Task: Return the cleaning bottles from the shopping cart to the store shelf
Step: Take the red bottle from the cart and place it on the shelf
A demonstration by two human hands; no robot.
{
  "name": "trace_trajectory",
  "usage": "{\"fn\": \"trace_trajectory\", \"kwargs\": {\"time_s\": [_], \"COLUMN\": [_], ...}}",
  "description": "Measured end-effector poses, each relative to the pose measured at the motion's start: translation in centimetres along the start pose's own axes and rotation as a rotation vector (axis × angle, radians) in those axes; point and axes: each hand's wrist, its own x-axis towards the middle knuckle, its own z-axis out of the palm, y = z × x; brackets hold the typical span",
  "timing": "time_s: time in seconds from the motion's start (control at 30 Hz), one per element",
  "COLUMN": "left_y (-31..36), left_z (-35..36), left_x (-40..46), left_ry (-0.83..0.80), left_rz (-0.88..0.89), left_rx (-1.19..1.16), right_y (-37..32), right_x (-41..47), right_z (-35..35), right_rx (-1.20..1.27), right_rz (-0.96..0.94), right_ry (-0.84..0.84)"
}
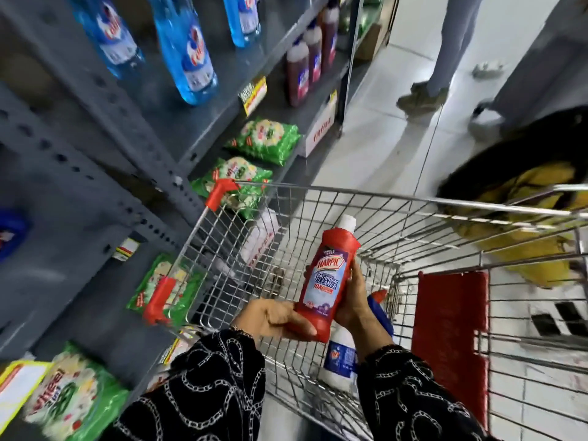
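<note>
- Step in hand: the red bottle (326,283) is lifted above the cart (366,198), at 6 o'clock of the view, label up.
- The left hand (273,316) is closed round its base; the right hand (354,300) is wrapped along its side.
- Next, I judge, it must be carried toward 10 o'clock to the grey shelf (178,128).
- A white bottle (342,358) lies in the cart beneath.
- Pale tiled floor (381,144); someone's legs at 1 o'clock.

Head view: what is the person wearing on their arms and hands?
Both arms wear long black sleeves printed with a white chain-link pattern, the left sleeve and right sleeve matching. Both cuffs end at the wrists. The left hand and right hand are bare, no gloves. A thin bracelet seems to edge the left wrist.
</note>
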Motion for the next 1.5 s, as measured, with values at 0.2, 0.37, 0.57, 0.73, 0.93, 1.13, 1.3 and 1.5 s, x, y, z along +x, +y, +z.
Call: {"fn": "trace_trajectory", "kwargs": {"time_s": [0.2,0.37,0.57,0.73,0.93,1.13,1.3,1.5], "left_y": [0.9,-1.3,-9.3,-18.8,-31.8,-43.7,-50.8,-56.4], "left_z": [2.5,3.2,3.5,4.5,6.1,7.3,7.7,5.2], "left_x": [-7.6,-16.3,-27.2,-35.3,-42.9,-48.9,-53.0,-57.9], "left_ry": [0.089,0.179,0.307,0.434,0.693,0.807,0.973,1.279], "left_rz": [0.138,0.313,0.476,0.573,0.658,0.685,0.733,0.819], "left_rx": [0.041,0.014,-0.162,-0.263,-0.339,-0.496,-0.574,-0.611], "right_y": [-1.2,0.2,7.8,17.2,30.2,42.5,50.1,56.2], "right_x": [-4.1,-8.6,-14.4,-18.8,-23.4,-28.1,-31.7,-34.3], "right_z": [5.9,14.0,23.2,29.6,34.5,37.6,41.2,47.6], "right_rx": [-0.091,-0.221,-0.320,-0.487,-0.576,-0.701,-0.817,-0.922], "right_rz": [-0.078,-0.125,-0.004,0.025,0.174,0.346,0.390,0.316], "right_ry": [-0.141,-0.288,-0.524,-0.580,-0.739,-0.878,-0.934,-1.170]}}
